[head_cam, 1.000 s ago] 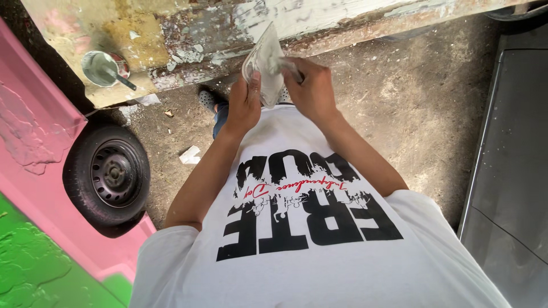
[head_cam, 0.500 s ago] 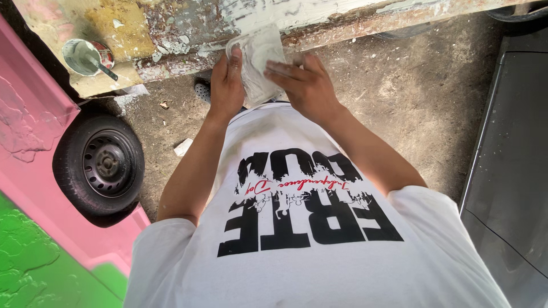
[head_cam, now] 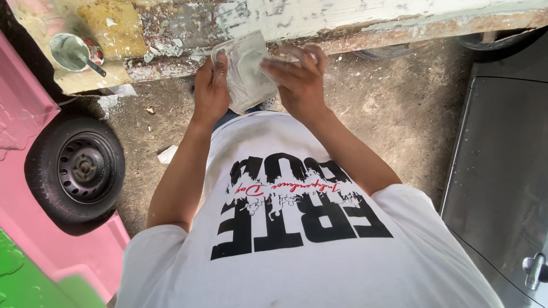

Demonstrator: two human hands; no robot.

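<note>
Fingers [head_cam: 220,65] folding pale sheet [head_cam: 245,74], foot hidden

A small round paint can [head_cam: 77,52] stood at the far left on the worn, peeling ledge [head_cam: 399,17], its label red and white on the side; the open top showed pale grey-green paint with a stirring stick leaning in it.

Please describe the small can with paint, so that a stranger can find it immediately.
Look along the long peeling panel to its yellow-stained left end. There stands the small open can, holding pale grey-green paint, with a stick leaning in it. Nothing else nearby is round and filled.
</note>
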